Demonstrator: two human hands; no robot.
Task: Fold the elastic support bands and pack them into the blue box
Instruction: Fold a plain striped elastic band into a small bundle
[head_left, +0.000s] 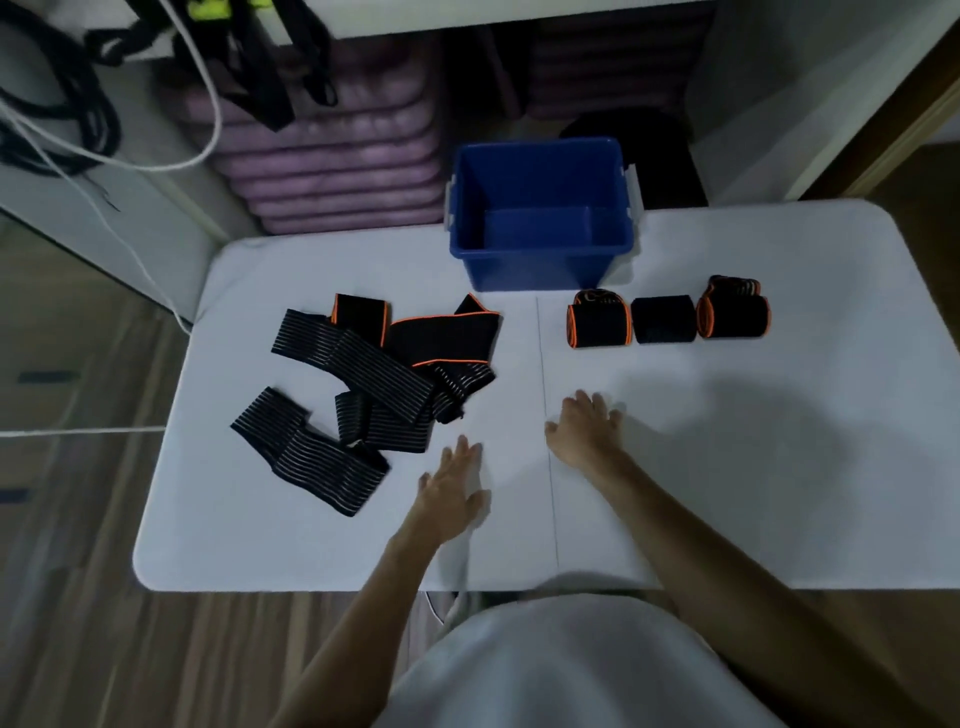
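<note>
While both hands rest spread and empty, your left hand (453, 491) sits nearer the unfolded bands (374, 384) — far-left of it; right hand (584, 431); blue box (540, 218) far-centre, empty.

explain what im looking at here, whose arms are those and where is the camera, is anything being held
There is no machine here. One camera sits on a person's head and looks forward and down, so the two bare arms that reach in from the bottom are that person's own. The left hand and the right hand both lie flat with straight fingers on the white table. Neither has a grip on anything.

On the left of the table lies a loose pile of bands, black with pale stripes or orange edges, still unfolded. On the right three rolled bands stand in a row. Behind them, at the far edge, is the blue box, open and with nothing in it.
</note>
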